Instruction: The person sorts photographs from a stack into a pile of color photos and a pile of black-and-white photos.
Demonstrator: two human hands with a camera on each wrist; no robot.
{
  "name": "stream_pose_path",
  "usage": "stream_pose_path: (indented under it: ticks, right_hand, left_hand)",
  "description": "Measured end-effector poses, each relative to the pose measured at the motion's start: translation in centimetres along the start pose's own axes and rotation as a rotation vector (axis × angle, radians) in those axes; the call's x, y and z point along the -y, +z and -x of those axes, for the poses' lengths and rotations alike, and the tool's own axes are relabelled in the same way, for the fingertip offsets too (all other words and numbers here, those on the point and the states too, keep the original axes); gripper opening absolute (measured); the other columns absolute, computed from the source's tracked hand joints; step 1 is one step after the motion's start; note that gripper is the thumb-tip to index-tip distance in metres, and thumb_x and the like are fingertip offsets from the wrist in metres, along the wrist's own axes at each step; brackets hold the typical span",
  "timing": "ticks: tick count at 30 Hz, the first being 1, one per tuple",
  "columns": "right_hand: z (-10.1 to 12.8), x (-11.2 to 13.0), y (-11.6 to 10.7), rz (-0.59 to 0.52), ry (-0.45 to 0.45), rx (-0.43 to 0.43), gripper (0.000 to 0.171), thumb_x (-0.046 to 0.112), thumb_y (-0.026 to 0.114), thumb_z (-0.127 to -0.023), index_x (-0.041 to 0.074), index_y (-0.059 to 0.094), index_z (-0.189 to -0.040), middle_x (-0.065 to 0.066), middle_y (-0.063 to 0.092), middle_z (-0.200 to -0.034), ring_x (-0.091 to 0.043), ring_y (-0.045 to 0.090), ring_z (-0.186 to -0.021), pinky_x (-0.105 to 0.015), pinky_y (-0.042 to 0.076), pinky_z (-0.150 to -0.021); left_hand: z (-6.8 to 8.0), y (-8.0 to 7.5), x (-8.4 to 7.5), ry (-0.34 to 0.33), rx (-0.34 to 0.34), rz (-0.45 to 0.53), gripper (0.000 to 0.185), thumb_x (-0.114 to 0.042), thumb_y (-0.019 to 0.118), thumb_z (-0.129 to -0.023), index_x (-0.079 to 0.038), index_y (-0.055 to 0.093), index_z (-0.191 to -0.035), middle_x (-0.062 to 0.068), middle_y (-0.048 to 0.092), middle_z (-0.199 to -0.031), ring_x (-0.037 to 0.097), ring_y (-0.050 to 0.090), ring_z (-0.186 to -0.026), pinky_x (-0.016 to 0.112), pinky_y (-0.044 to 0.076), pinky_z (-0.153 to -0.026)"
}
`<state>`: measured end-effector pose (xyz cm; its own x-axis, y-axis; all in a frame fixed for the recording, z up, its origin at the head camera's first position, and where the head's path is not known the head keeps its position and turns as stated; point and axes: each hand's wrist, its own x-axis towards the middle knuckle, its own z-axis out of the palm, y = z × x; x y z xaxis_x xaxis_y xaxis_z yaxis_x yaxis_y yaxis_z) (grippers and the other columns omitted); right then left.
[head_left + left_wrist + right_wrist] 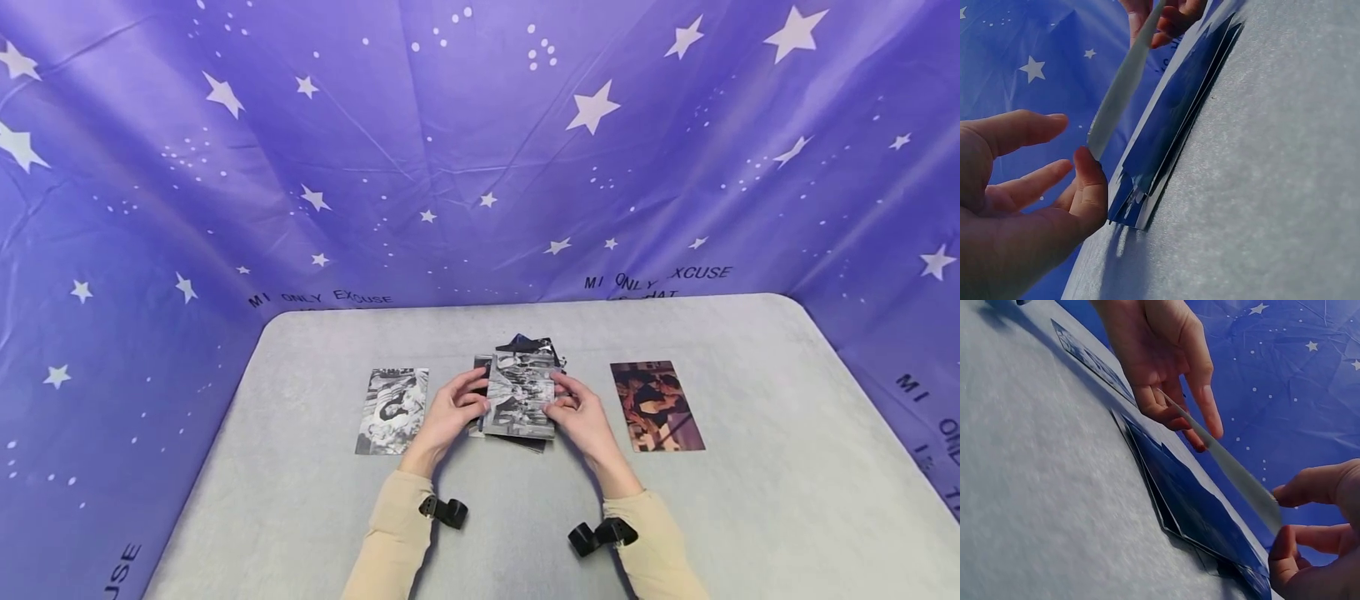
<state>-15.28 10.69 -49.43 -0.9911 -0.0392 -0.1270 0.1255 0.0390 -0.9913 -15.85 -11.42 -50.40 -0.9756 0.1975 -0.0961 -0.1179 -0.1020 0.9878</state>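
A black-and-white photo [521,396] is held raised and tilted above an uneven pile of photos [1179,119] in the middle of the table. My right hand [577,412] pinches its right edge, the thumb on one face and fingertips on the other. At the opposite edge is my left hand [453,408]. In the left wrist view its fingertip [1088,159] meets the photo's edge from below, while the thumb [1041,128] stands apart from it. The pile's lower photos are mostly hidden.
Another black-and-white photo [393,412] lies flat to the left of the pile. A reddish-brown colour photo [658,407] lies to the right. The light grey table [300,508] meets a purple star-patterned cloth [450,167] at the back and sides.
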Motion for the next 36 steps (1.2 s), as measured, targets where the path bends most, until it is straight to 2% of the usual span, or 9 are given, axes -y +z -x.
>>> stream_pose_path:
  ticks: [6, 11, 18, 25, 31, 36]
  right_hand:
    - [-0.2, 0.1, 0.8, -0.090, -0.013, -0.011, 0.058, -0.016, 0.059, -0.081, -0.006, 0.047, -0.137, -0.015, 0.042, -0.113, -0.004, 0.047, -0.074, -0.014, 0.043, -0.065]
    - [-0.1, 0.2, 1.4, -0.152, -0.019, 0.007, 0.059, -0.018, 0.058, -0.081, -0.005, 0.047, -0.138, -0.016, 0.042, -0.114, -0.005, 0.049, -0.075, -0.015, 0.044, -0.066]
    - [-0.3, 0.1, 2.1, -0.128, -0.012, 0.035, 0.060, -0.016, 0.059, -0.081, -0.003, 0.047, -0.138, -0.021, 0.046, -0.120, -0.008, 0.052, -0.080, -0.017, 0.047, -0.069]
    - [-0.5, 0.0, 2.8, -0.135, -0.003, 0.055, 0.060, -0.014, 0.060, -0.081, -0.002, 0.048, -0.139, -0.025, 0.053, -0.119, -0.009, 0.056, -0.080, -0.019, 0.048, -0.073]
    - [-0.6, 0.0, 3.7, -0.172, -0.004, 0.089, 0.062, -0.016, 0.060, -0.080, -0.002, 0.047, -0.139, -0.025, 0.055, -0.115, -0.008, 0.061, -0.078, -0.020, 0.050, -0.073]
    - [-0.8, -0.2, 4.3, -0.174, 0.002, 0.098, 0.060, -0.015, 0.060, -0.080, -0.003, 0.049, -0.137, -0.023, 0.055, -0.113, -0.008, 0.061, -0.076, -0.019, 0.049, -0.071]
  left_hand:
    - [0.1, -0.1, -0.1, 0.015, -0.022, 0.010, 0.060, 0.015, 0.059, -0.082, 0.007, 0.043, -0.139, 0.028, 0.050, -0.127, 0.011, 0.057, -0.084, 0.020, 0.048, -0.075]
    - [0.3, -0.1, -0.1, 0.026, -0.064, 0.019, 0.059, 0.015, 0.059, -0.083, 0.006, 0.044, -0.139, 0.023, 0.048, -0.123, 0.012, 0.055, -0.086, 0.020, 0.047, -0.073]
    - [0.6, -0.7, 0.2, 0.048, -0.094, 0.059, 0.062, 0.017, 0.056, -0.081, 0.005, 0.043, -0.140, 0.019, 0.048, -0.118, 0.013, 0.055, -0.086, 0.021, 0.047, -0.074]
    - [1.1, -1.5, 0.0, 0.026, -0.105, 0.106, 0.066, 0.017, 0.056, -0.079, 0.003, 0.042, -0.142, 0.013, 0.048, -0.114, 0.011, 0.055, -0.083, 0.021, 0.048, -0.076]
    - [1.7, -2.5, 0.0, 0.005, -0.099, 0.203, 0.069, 0.018, 0.055, -0.079, 0.001, 0.038, -0.144, 0.009, 0.050, -0.109, 0.009, 0.057, -0.082, 0.021, 0.049, -0.074]
    - [2.0, -3.4, 0.1, -0.005, -0.086, 0.207, 0.072, 0.018, 0.054, -0.081, -0.002, 0.035, -0.147, 0.007, 0.050, -0.107, 0.008, 0.058, -0.082, 0.021, 0.049, -0.072]
